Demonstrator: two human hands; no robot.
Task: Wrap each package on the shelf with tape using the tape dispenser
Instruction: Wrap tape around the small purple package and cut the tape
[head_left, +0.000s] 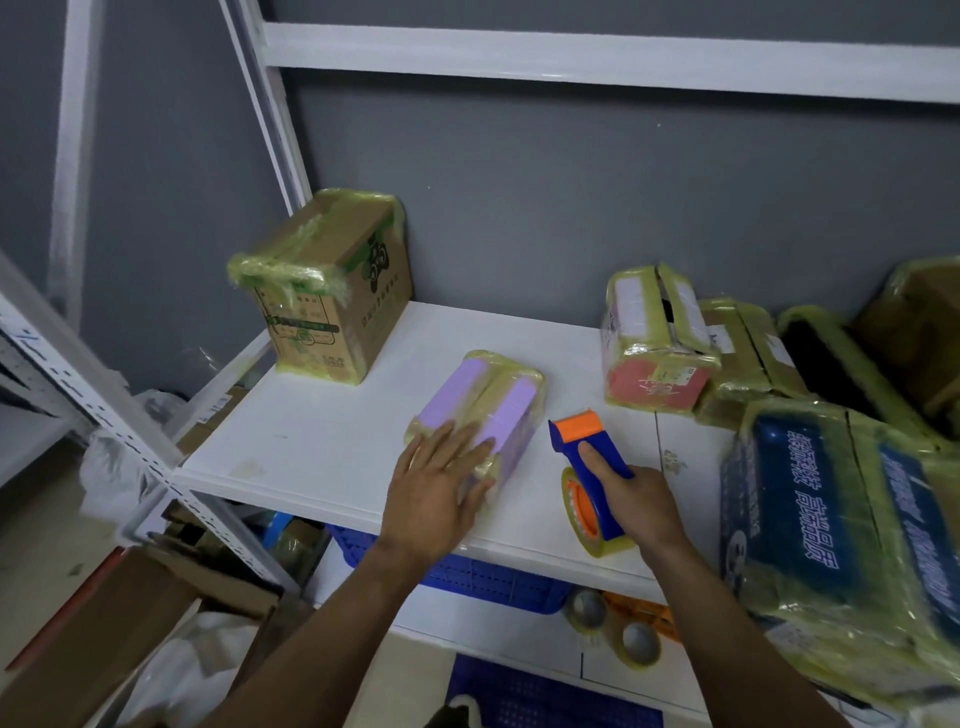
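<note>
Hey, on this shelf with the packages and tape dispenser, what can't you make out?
Head view only.
purple package: its near end is hidden under the left hand.
tape dispenser: the handle is covered by the right hand; any loose tape end is too small to see.
blue box: cut off by the right edge.
brown box: print too blurred to read.

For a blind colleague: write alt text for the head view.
A person's left hand rests flat on a purple package on a white shelf, while the right hand grips a blue-and-orange tape dispenser beside it.
</note>
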